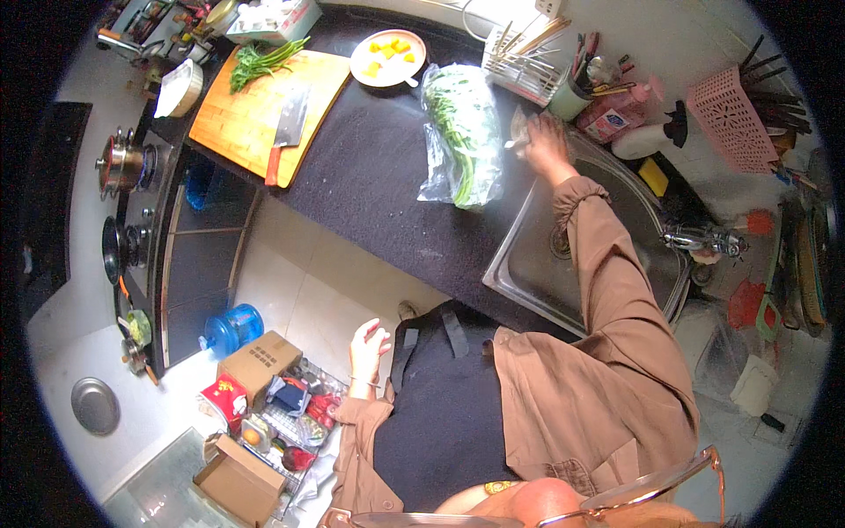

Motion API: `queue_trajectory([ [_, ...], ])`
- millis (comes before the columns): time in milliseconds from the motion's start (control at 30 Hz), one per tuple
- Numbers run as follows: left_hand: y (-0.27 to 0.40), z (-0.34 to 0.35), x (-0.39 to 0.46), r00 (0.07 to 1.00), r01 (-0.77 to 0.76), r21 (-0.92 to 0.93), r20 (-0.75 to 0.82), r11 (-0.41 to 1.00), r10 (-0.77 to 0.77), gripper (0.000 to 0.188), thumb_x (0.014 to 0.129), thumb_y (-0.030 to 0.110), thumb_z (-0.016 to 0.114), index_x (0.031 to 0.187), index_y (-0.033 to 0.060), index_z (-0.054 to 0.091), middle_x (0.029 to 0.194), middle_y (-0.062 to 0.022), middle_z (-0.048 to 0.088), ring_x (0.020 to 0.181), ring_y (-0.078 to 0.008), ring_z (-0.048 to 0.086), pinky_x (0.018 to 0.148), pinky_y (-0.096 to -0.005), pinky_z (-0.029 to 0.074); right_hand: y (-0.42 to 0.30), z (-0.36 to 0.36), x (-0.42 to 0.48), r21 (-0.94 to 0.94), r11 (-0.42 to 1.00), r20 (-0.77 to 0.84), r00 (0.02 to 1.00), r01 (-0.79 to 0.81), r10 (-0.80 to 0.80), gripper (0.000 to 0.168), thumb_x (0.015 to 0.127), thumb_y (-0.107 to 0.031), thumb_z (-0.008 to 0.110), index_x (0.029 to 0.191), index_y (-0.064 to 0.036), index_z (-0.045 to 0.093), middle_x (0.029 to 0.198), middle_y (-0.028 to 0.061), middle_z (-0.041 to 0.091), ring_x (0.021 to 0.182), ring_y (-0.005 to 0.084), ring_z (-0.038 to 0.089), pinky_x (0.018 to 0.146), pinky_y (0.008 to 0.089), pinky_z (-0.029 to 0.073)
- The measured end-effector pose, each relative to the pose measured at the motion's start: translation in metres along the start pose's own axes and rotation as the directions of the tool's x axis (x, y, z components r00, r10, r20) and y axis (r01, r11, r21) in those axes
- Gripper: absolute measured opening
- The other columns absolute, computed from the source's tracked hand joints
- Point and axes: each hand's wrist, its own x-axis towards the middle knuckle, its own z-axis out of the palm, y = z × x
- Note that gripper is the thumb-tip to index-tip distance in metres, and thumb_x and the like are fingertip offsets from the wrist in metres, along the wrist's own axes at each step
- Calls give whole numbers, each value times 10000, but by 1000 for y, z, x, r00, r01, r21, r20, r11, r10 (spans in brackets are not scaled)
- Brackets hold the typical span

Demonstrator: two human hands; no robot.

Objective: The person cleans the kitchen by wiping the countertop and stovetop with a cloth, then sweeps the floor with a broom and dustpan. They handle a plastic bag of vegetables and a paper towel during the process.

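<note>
At the sink's far left corner, my right hand (549,145) grips a pale crumpled cloth (519,129) against the dark countertop (389,171). Just left of it lies a clear plastic bag of leafy greens (461,135). My left hand (368,346) hangs by my body, fingers loosely bent and apart, holding nothing. Across the counter, a wooden cutting board (257,115) bears a bunch of green herbs (261,63) and a cleaver (290,122) with a red handle. A plate (388,74) holding orange-yellow chunks sits between the board and the bag.
The steel sink (528,257) with its faucet (703,239) lies under my right arm. A white utensil rack (525,66), a pink bottle (614,112) and a yellow sponge (653,175) stand behind. At left are a pot (122,165), a blue water jug (231,330) and cardboard boxes (261,363).
</note>
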Motion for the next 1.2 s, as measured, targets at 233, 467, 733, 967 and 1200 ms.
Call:
queue_trajectory([
  [233, -3, -7, 8, 996, -18, -4, 91, 1000, 18, 332, 811, 103, 517, 1127, 15, 463, 1086, -97, 493, 841, -157, 558, 659, -245, 484, -20, -13, -65, 92, 980, 69, 980, 178, -185, 469, 725, -142, 472, 1190, -89, 440, 1281, 171, 352, 1209, 329, 287, 997, 407, 231],
  [467, -2, -39, 20, 977, -94, -1, 193, 996, 92, 321, 811, 114, 529, 1109, 8, 475, 1057, -90, 503, 835, -154, 559, 659, -252, 488, -125, -38, -211, 180, 978, 106, 987, 101, -122, 540, 723, -242, 524, 1196, -9, 410, 1274, 204, 344, 1229, 333, 249, 1014, 426, 183],
  [733, -11, -91, 25, 960, -59, 50, 278, 997, 42, 314, 819, 124, 526, 1110, 18, 475, 1018, -62, 506, 835, -154, 564, 646, -254, 500, -164, -28, -309, 75, 971, 50, 974, -226, 222, 507, 703, -257, 556, 1165, -77, 450, 1240, 135, 376, 1156, 294, 334, 966, 443, 218],
  [967, -2, -111, 39, 948, -71, 99, 315, 993, 37, 319, 808, 110, 541, 1106, 14, 484, 1045, -94, 517, 808, -139, 563, 645, -242, 486, -21, -62, -422, -63, 868, -101, 868, -493, 485, 346, 667, -143, 536, 996, -37, 522, 971, 141, 514, 916, 319, 463, 821, 484, 333],
  [1200, -1, -118, 41, 963, -102, 69, 256, 992, 82, 299, 814, 124, 534, 1092, 24, 488, 1014, -67, 523, 803, -144, 569, 632, -247, 492, -76, -47, -387, 167, 953, -61, 962, -253, 266, 493, 667, -54, 471, 1159, -27, 449, 1128, 200, 451, 1095, 354, 378, 966, 440, 247],
])
